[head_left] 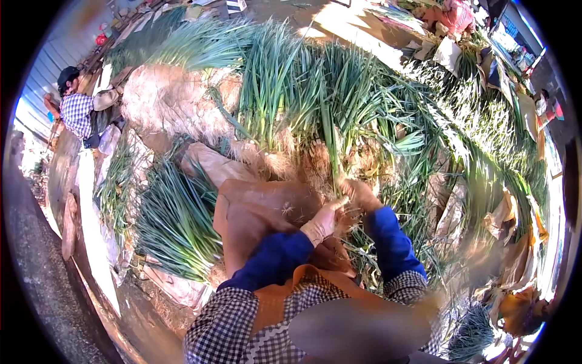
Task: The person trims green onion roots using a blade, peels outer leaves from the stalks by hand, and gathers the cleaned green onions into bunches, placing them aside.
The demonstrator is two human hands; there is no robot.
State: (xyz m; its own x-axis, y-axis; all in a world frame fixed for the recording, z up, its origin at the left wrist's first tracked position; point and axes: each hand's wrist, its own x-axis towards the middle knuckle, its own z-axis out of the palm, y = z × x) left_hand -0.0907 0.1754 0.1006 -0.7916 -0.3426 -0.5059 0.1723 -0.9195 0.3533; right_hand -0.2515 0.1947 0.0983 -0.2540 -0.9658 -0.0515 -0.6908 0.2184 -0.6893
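My right hand [359,195] is closed around the lower end of long, leek-like green stalks [334,159], whose leaves point up and away from me. Close beside it, my left hand [321,225] has its thumb stretched toward the root end, fingers bent. Whether the left fingers pinch the roots or a small piece is hard to make out. Brown stringy roots [344,223] hang just below the hands. A brown apron [267,209] covers my lap. Straight ahead lies a wide heap of the same stalks [273,85], with pale tangled roots [279,164] facing me.
Another bundle of stalks [176,218] lies at my left. A big root-covered bundle [182,97] is at the upper left, where a person in a checked shirt [79,112] works. Loose leaves and pale sacking [451,203] spread on the right. Another person [542,106] is at the far right.
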